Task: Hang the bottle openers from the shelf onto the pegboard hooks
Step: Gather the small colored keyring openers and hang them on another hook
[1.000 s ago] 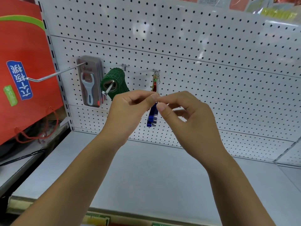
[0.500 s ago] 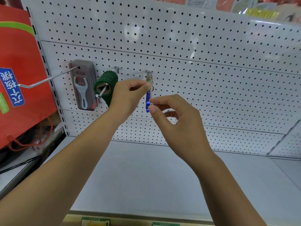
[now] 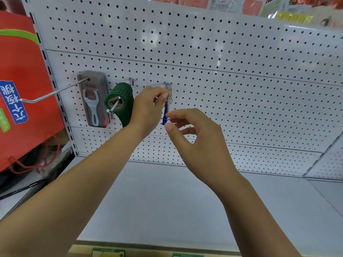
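Head: blue opener [image 3: 164, 115] below left grip [image 3: 146, 108]

Centre of frame: blue flat metal bottle opener [image 3: 164, 116] hangs vertically by steel key rings [image 3: 170, 93] on a slim steel pegboard hook [image 3: 168, 108]. Centre-left: grey-handled packaged bottle opener [image 3: 92, 102], hung.

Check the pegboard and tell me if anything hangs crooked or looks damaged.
Nothing stands out: the packaged opener, the green stack and the blue opener, which the left hand pinches at its top, all hang on the pegboard undamaged.
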A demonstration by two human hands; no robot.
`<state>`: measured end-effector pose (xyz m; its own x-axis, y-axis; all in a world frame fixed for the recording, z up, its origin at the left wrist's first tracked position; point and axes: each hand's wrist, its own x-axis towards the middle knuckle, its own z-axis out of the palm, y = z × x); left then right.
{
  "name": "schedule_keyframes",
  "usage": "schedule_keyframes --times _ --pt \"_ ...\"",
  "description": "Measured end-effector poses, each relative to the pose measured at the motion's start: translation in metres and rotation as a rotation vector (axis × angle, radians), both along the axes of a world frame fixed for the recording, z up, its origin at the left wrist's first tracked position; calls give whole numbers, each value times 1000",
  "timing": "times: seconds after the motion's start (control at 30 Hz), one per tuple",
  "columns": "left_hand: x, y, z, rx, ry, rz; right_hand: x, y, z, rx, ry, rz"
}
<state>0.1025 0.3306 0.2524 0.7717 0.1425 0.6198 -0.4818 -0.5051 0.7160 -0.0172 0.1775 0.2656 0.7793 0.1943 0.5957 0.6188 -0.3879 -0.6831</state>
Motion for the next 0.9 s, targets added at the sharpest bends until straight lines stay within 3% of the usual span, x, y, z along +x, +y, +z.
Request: schedule_keyframes --times 0.17,0.43,0.67,0.9 --pt "-14 -4 -4 31 -64 12 1 -3 -2 12 -16 25" --pt "-116 9 -42 209 -205 257 5 -3 -36 279 -19 11" --pt "-163 38 -40 142 -266 562 21 30 -74 182 -81 166" --pt "-158 75 -31 130 -348 901 59 74 -59 103 -208 196"
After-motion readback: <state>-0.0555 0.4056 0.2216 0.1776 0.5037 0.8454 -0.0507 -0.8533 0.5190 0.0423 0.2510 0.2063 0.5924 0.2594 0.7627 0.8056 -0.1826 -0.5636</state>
